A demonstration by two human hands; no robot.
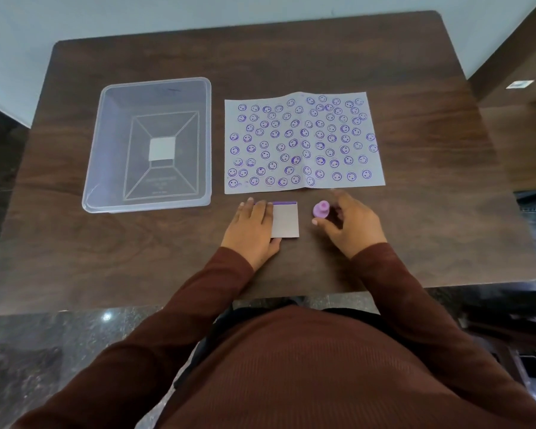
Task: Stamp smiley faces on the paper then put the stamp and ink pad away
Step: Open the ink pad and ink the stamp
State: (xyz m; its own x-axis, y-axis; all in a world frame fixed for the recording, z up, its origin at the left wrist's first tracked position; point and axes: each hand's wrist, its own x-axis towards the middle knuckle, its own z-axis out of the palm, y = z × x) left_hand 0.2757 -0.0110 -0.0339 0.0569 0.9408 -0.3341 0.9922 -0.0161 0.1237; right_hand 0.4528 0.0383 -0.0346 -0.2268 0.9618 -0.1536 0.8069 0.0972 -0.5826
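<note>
The white paper (304,144), covered with several purple smiley prints, lies flat on the dark wooden table (415,212). Just in front of it sits the square ink pad (287,222), lid closed, with a purple strip along its far edge. My left hand (251,230) lies over the pad's left side, fingers on top and thumb against its near edge. The small purple stamp (321,209) stands on the table to the right of the pad. My right hand (350,222) curls around the stamp with fingers apart, thumb just in front of it, not closed on it.
A clear plastic bin (106,144) stands left of the paper, holding nothing, with a white label on its bottom. The table's near edge runs just behind my forearms. A polished stone floor surrounds the table.
</note>
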